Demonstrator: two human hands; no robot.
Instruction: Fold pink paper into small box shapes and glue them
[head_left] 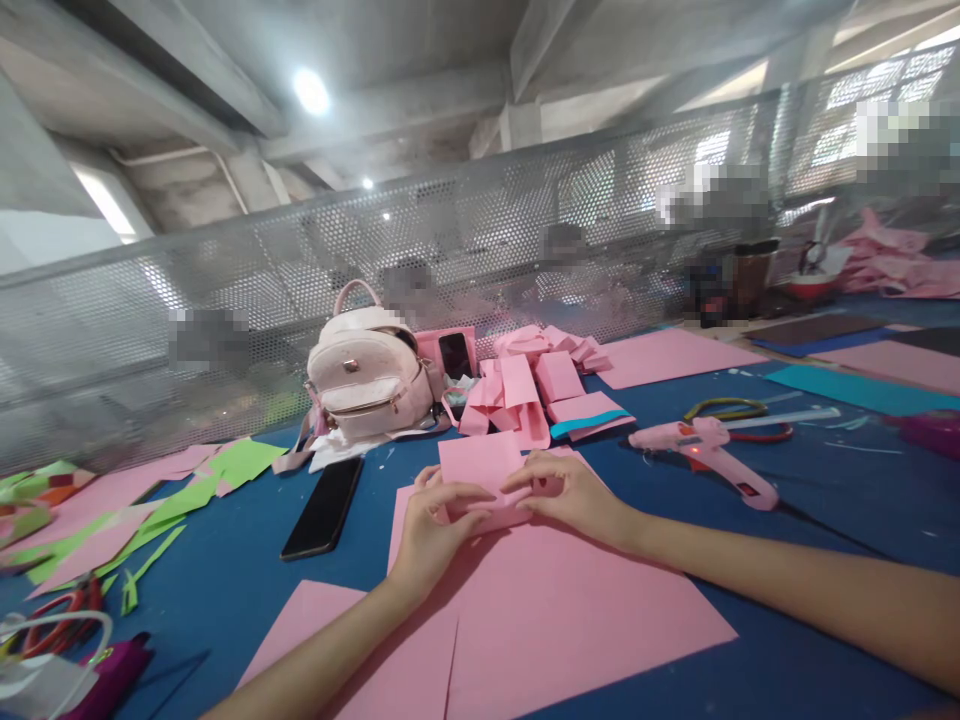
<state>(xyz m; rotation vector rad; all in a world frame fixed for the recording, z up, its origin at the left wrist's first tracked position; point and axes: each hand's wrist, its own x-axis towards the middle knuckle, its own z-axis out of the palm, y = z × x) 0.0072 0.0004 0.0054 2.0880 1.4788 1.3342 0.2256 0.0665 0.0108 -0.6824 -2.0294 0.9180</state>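
Both hands hold one small folded piece of pink paper (480, 460) above larger pink sheets (570, 620) on the blue table. My left hand (439, 520) grips its left side, thumb and fingers bent onto the lower fold. From the right, my right hand (570, 495) pinches the same piece, its fingertips close to those of the left. Behind the hands lies a heap of folded pink paper pieces (517, 385), with a blue strip (589, 424) across one of them. A pink glue gun (705, 455) rests to the right of my right hand.
A black phone (322, 508) lies left of the sheets, near a pale pink backpack (364, 370). Green paper scraps (195, 495) and red-handled pliers (64, 615) are farther left. Yellow-and-red-handled scissors or pliers (750, 420) lie behind the glue gun. A perforated metal screen (465, 240) borders the table's back.
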